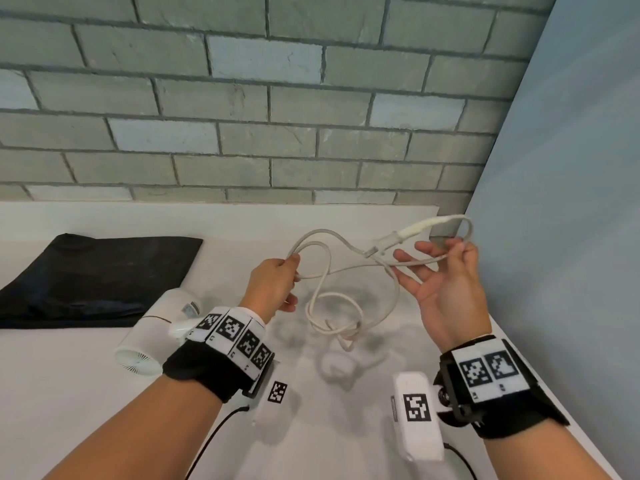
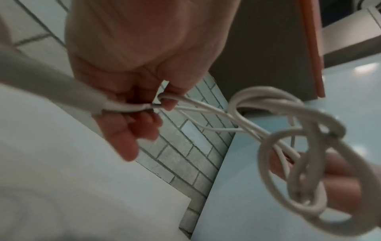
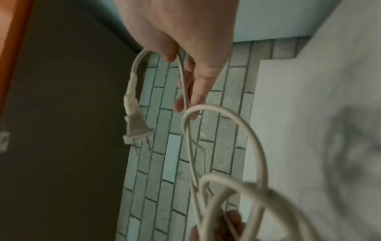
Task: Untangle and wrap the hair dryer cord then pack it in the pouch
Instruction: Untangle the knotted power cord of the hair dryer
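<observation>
- Pouch (image 1: 97, 275): flat black cloth at 9 o'clock on the counter (image 1: 346, 445), not yet used.
- Dryer (image 1: 152, 337): smooth white barrel under the left wrist.
- Cord (image 1: 349, 306): pale, rubbery, knotted at 6 o'clock; pulling apart likely tightens it.
- Left hand (image 1: 273, 285) pinches a loop; right hand (image 1: 446, 282), fingers mostly spread, pinches the cord near the plug (image 1: 388, 242), which might slip.
</observation>
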### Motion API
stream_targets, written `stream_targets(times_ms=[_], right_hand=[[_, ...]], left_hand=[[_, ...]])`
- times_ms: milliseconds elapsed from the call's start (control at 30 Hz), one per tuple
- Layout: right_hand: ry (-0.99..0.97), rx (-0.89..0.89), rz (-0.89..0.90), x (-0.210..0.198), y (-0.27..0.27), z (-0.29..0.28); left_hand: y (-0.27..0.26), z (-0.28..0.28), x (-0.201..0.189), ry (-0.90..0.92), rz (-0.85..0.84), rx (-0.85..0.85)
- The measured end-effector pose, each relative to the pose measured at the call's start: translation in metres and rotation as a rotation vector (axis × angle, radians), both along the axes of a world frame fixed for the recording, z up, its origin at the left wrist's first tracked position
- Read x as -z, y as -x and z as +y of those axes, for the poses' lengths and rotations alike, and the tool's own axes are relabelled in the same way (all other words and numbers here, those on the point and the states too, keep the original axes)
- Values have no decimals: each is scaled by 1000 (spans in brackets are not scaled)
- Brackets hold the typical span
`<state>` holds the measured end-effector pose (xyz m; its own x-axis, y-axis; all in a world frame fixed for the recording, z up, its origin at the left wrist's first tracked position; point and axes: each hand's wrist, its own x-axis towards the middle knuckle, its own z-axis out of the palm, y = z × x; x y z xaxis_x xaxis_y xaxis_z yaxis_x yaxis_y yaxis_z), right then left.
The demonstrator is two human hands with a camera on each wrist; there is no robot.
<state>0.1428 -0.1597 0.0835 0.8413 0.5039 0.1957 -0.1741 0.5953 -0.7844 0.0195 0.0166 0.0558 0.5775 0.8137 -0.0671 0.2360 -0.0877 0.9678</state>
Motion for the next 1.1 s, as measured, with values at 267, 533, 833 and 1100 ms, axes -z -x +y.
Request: stream_targets(times_ms=[267,533,833,1100], right_hand=[[18,-162,480,30,-18,0],[1144,-558,37,53,-19,10],[656,-996,0,59,0,-5],[142,-703,172,43,16,-6]], left_hand=[[3,-7,-8,-473,-102,81],[7,-27,-42,102,-437,228],[9,-12,-53,482,-639,37],[15,2,-38,314,-390,3]])
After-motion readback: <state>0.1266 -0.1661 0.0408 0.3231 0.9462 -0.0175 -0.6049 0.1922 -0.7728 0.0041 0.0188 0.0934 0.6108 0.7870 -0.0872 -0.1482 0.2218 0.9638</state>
